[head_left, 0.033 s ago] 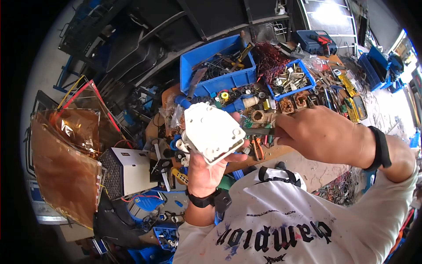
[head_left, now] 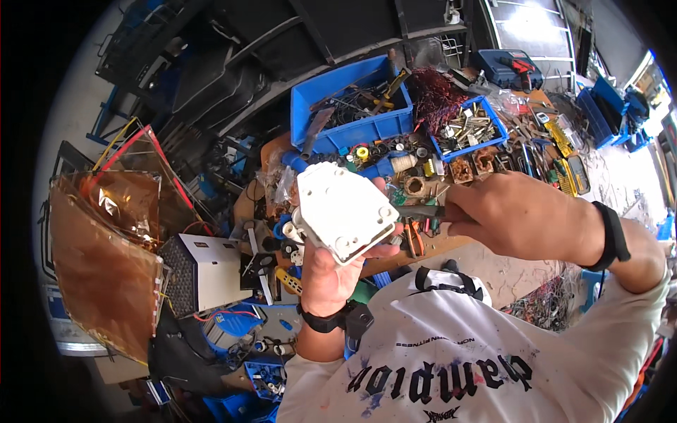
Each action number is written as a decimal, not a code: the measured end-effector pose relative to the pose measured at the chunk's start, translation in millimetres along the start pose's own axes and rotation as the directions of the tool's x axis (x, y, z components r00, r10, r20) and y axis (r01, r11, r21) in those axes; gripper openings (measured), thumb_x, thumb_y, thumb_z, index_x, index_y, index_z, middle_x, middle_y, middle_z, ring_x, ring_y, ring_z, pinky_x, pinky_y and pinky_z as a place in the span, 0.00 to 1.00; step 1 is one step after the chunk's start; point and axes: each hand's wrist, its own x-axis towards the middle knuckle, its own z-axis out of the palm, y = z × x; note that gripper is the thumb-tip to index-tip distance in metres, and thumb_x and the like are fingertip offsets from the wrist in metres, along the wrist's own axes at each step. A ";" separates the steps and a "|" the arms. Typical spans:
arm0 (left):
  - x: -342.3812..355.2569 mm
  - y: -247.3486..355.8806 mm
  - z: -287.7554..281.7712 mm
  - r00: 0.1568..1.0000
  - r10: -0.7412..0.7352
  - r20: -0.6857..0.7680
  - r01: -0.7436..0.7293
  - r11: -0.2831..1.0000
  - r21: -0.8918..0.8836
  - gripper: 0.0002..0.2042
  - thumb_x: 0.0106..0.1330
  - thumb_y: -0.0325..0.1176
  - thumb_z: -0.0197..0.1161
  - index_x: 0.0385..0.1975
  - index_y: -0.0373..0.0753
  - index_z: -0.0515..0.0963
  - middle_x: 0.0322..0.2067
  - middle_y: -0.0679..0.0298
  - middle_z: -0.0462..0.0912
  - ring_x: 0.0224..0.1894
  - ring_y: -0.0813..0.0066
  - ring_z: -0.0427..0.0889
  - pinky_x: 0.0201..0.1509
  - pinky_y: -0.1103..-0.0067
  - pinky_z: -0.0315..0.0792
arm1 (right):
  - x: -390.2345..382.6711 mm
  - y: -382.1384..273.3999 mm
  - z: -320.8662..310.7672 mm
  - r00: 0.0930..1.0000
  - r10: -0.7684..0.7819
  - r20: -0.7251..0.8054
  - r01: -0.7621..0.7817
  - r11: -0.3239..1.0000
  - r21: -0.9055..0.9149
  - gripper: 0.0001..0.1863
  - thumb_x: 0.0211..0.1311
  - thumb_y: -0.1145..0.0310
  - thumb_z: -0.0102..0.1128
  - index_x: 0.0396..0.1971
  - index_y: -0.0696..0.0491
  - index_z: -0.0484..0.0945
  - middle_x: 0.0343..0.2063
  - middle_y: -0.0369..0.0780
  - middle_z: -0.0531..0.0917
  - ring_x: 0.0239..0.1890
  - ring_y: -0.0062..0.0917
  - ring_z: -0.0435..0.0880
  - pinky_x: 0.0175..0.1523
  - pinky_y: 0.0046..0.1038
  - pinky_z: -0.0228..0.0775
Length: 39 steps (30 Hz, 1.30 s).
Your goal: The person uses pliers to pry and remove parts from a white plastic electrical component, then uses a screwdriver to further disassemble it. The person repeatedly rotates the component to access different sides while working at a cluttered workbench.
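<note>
My left hand (head_left: 330, 282) is closed around a white plastic housing (head_left: 345, 210). The flat face of this piece, with small holes and round bosses, is turned up, and a thin rim runs along its near edge. Fingertips show at its right side, while the rest of the fingers are hidden beneath it. My right hand (head_left: 504, 211) grips a tool with a dark, flat blade (head_left: 422, 210). The blade points left, its tip at the housing's right corner; whether they touch I cannot tell. The handle is hidden in my fist.
Behind my hands, a cluttered workbench holds a large blue crate (head_left: 352, 130) of tools and a smaller blue bin (head_left: 469, 134) of metal parts. Orange-handled pliers (head_left: 416, 238) lie below the blade. A white box (head_left: 211, 271) and brown sheets (head_left: 106, 261) stand at left.
</note>
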 end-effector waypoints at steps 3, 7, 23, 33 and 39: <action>1.3 6.7 2.3 0.998 0.014 -0.061 -0.011 0.999 0.051 0.46 0.59 0.58 0.65 0.70 0.40 0.52 0.67 0.47 0.60 0.53 0.45 0.80 0.49 0.60 0.83 | -4.5 -4.7 -12.1 0.978 0.095 0.186 -0.144 0.951 0.272 0.13 0.67 0.62 0.57 0.36 0.59 0.76 0.23 0.46 0.80 0.29 0.42 0.81 0.36 0.38 0.71; -2.7 20.3 -2.6 0.970 0.134 -0.203 -0.107 0.985 0.136 0.47 0.57 0.61 0.65 0.69 0.37 0.54 0.65 0.49 0.64 0.53 0.48 0.80 0.48 0.60 0.84 | -14.7 -18.4 -25.8 0.913 0.223 0.342 -0.319 0.913 0.255 0.14 0.65 0.61 0.58 0.41 0.56 0.79 0.24 0.49 0.81 0.31 0.46 0.82 0.38 0.41 0.71; -17.0 8.8 13.4 0.965 0.180 -0.191 -0.095 0.919 0.384 0.53 0.53 0.68 0.63 0.71 0.40 0.49 0.66 0.45 0.61 0.51 0.46 0.81 0.45 0.60 0.84 | -8.5 -50.5 3.3 0.996 -0.001 -0.086 -0.006 0.997 -0.083 0.07 0.64 0.68 0.56 0.34 0.57 0.74 0.25 0.44 0.79 0.29 0.39 0.84 0.32 0.37 0.76; -29.3 7.2 15.5 0.950 0.191 -0.245 -0.072 0.904 0.422 0.51 0.57 0.72 0.54 0.70 0.37 0.50 0.63 0.43 0.65 0.53 0.50 0.80 0.44 0.61 0.85 | -3.4 -66.2 3.7 0.996 0.081 -0.043 -0.088 0.979 -0.182 0.08 0.62 0.72 0.60 0.39 0.56 0.76 0.25 0.43 0.79 0.29 0.40 0.82 0.33 0.37 0.74; -36.5 7.0 13.5 0.943 0.203 -0.263 -0.079 0.906 0.417 0.50 0.58 0.73 0.52 0.69 0.36 0.53 0.61 0.44 0.69 0.53 0.52 0.80 0.43 0.60 0.85 | -0.7 -75.3 2.4 0.995 0.095 -0.036 -0.099 0.983 -0.157 0.08 0.62 0.71 0.60 0.39 0.57 0.76 0.26 0.43 0.80 0.29 0.41 0.82 0.33 0.37 0.74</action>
